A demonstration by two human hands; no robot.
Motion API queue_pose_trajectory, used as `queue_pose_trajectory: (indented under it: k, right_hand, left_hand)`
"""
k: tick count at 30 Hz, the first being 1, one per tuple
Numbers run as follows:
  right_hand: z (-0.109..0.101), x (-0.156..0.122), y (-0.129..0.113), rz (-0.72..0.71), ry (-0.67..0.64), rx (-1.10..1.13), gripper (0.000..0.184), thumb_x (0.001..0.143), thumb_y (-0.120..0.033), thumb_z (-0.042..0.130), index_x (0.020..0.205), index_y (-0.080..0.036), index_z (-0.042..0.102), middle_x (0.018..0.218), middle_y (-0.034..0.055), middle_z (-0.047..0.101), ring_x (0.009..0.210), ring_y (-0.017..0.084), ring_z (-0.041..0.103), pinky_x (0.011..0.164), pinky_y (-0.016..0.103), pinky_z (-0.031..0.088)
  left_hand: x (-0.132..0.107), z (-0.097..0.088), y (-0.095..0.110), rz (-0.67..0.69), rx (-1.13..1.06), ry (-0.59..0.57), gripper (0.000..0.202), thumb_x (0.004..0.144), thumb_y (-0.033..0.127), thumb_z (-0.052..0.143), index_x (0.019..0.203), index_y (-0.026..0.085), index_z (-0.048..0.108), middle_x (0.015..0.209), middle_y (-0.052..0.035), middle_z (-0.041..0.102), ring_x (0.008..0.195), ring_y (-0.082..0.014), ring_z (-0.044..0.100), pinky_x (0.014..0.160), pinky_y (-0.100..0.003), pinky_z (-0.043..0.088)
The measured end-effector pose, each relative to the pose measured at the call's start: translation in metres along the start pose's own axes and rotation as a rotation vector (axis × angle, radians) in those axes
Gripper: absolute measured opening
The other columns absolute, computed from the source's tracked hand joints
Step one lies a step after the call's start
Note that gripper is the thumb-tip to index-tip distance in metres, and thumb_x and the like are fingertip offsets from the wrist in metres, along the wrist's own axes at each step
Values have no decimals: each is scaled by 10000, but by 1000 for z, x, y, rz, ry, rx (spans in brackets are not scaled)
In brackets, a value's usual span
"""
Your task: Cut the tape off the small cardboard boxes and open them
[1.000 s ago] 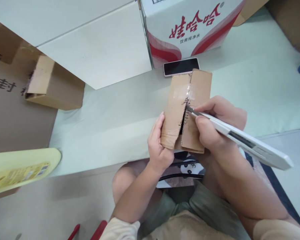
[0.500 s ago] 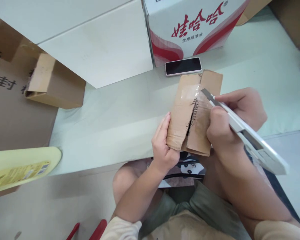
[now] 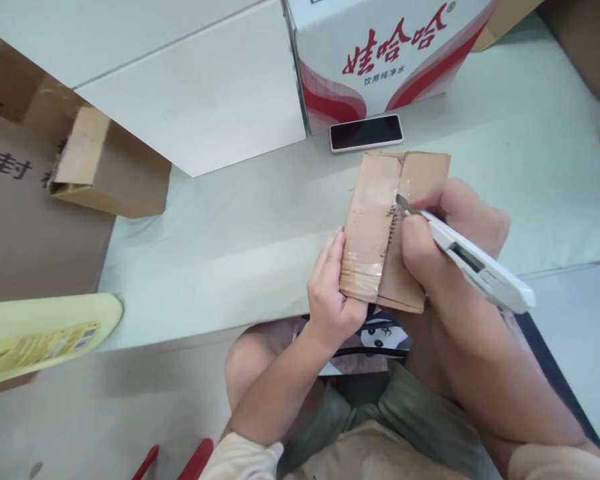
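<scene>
A small brown cardboard box [image 3: 375,220], taped along its middle seam, rests at the near edge of a pale green surface [image 3: 240,227]. My left hand [image 3: 333,293] grips its lower left side, fingers curled against the cardboard. My right hand [image 3: 440,247] is closed round a white utility knife [image 3: 473,260]. The blade tip touches the tape at the seam, about a third of the way down from the box's far edge. The seam's lower part is slit and its edges are ragged.
A dark-screened phone [image 3: 366,133] lies just beyond the box. Behind it stands a white carton with red lettering [image 3: 380,47]. A large white box [image 3: 180,93] and brown cartons [image 3: 105,167] sit to the left. A yellow packet [image 3: 40,340] lies at the near left.
The knife blade lifted off the seam and swung to the box's far right, then came back down onto the tape. The slit flaps, gaping earlier, now lie closed. The box shifted slightly right.
</scene>
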State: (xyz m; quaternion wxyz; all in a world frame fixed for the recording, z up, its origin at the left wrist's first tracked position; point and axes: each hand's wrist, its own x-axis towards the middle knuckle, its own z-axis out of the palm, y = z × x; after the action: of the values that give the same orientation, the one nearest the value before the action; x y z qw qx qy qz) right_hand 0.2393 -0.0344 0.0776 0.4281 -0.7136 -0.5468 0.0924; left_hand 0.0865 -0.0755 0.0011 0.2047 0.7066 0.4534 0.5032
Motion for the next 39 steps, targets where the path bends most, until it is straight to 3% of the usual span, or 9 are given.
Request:
queue_pose_trajectory:
  k: [8, 13, 20, 25, 28, 39]
  right_hand:
    - [1, 10, 1, 59, -111, -82, 89, 677, -291, 562, 763, -277, 543, 596, -24, 537, 554, 181, 452, 609, 335, 331]
    - [4, 9, 10, 45, -118, 34, 55, 669, -256, 576, 718, -264, 601, 597, -24, 578, 563, 172, 486, 597, 333, 356]
    - [8, 1, 16, 22, 6, 315, 69, 650, -216, 566, 654, -235, 632, 537, -47, 556, 496, 128, 458, 496, 289, 305]
    - [4, -1, 11, -102, 193, 355, 78, 613, -203, 537, 602, -218, 613, 495, -33, 520, 467, 114, 426, 467, 274, 263]
    - [2, -2, 12, -84, 292, 331, 98, 625, -223, 549, 639, -212, 645, 528, -23, 531, 503, 126, 452, 496, 288, 295]
    - [3, -1, 12, -125, 221, 206, 95, 657, -178, 543, 679, -204, 632, 566, -41, 546, 552, 107, 472, 512, 252, 334]
  left_hand:
    - [1, 2, 2, -2, 1, 16, 700, 936, 223, 560, 1626, 183, 447, 1561, -186, 604, 1435, -308, 608, 1190, -460, 526]
    - [0, 3, 1, -4, -18, 32, 679, 948, 251, 562, 1616, 170, 463, 1554, -193, 610, 1430, -307, 613, 1185, -456, 530]
    - [-1, 3, -1, 5, -2, 42, 619, 1006, 315, 521, 1608, 178, 479, 1534, -190, 629, 1415, -292, 628, 1172, -451, 544]
    - [-1, 3, -3, 10, -27, 44, 631, 988, 294, 545, 1602, 165, 484, 1534, -198, 626, 1418, -292, 625, 1175, -439, 539]
    - [-1, 3, -2, 1, -46, 31, 662, 957, 267, 572, 1604, 169, 479, 1546, -193, 617, 1429, -299, 614, 1187, -447, 527]
    - [-2, 7, 6, -45, -60, 35, 697, 907, 204, 567, 1598, 183, 479, 1564, -179, 602, 1440, -300, 601, 1201, -462, 515]
